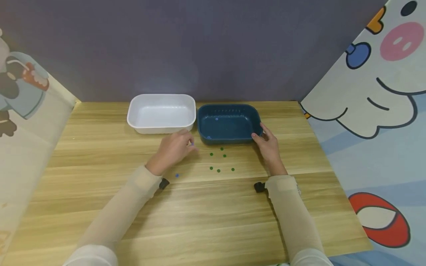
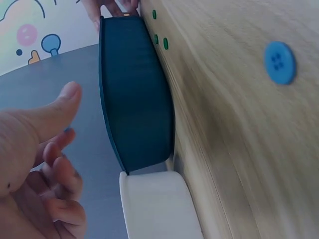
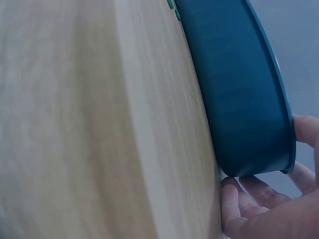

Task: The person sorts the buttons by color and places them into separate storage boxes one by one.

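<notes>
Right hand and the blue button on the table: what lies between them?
Six green buttons lie on the table between the right hand and that blue button; the head view shows it.

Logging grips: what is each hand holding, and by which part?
Left hand holds a blue button, part unclear; right hand holds the teal tray by its right end.

Downward headcam, 2 wrist closeups, teal tray [image 1: 229,141] shared

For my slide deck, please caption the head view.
Left hand holds a blue button; right hand grips the teal tray near six green buttons.
</notes>
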A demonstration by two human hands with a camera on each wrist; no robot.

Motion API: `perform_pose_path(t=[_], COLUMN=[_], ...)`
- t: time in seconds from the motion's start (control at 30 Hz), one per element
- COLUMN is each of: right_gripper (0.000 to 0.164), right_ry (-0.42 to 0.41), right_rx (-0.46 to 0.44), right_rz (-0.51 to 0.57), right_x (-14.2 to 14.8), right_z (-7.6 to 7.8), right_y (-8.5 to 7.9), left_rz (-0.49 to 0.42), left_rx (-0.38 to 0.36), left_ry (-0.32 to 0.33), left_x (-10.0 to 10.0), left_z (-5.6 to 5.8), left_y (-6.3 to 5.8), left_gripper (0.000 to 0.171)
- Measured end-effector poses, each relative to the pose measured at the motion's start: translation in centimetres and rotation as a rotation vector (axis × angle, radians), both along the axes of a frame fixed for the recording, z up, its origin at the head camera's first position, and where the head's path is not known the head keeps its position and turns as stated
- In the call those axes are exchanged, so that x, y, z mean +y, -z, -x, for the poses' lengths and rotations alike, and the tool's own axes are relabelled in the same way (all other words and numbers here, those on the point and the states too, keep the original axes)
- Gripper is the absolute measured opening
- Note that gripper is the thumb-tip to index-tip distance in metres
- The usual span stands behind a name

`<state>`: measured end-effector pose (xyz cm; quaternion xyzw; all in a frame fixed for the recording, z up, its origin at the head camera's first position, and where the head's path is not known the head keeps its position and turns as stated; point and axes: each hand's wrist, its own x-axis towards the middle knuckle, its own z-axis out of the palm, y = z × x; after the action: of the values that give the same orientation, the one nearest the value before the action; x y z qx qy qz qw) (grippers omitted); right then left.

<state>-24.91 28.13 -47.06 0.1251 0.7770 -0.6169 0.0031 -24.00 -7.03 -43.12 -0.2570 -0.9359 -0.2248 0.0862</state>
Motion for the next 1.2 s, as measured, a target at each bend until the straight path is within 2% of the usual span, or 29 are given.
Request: perform_pose_path(t=[0.13,0.23,0.53,0.77,0.93,1.2], right_gripper=[0.068,0.069,0.069,0.068,0.068,0.068], right_ry=[-0.011,-0.024,-0.036,-0.037,-0.033,-0.007], right_rx=[-0.010,-0.002,0.011,0.008,0.013,0.020], right_rz=[-0.003,-0.020,-0.027,-0.034,-0.041,-0.036], right_x=[-0.6,-1.1,-1.1,-1.3,-1.1,0.1], right_z=[-0.6,-1.1,-1.3,-1.6,-1.3,-0.1], right_y=[-1.6,-2.5,-2.6,-3.1,-2.8,0.3], left_rz=[-0.044,-0.057,-0.034,-0.076,-0.098,-0.092], left_rx=[0.064,0.077,0.102,0.067,0.077,0.078], left_ry=[-0.002,-0.003,-0.005,-0.019,0.002,0.004], left_x=[0.8,1.3,2.4,3.2,3.8,4.6], left_z=[0.6,1.1,1.7,2.3,3.1,3.9], left_y=[0.0,0.2,0.4,0.3,0.2,-0.2], left_gripper=[0.030,0.032,0.034,0.026,0.026,0.032])
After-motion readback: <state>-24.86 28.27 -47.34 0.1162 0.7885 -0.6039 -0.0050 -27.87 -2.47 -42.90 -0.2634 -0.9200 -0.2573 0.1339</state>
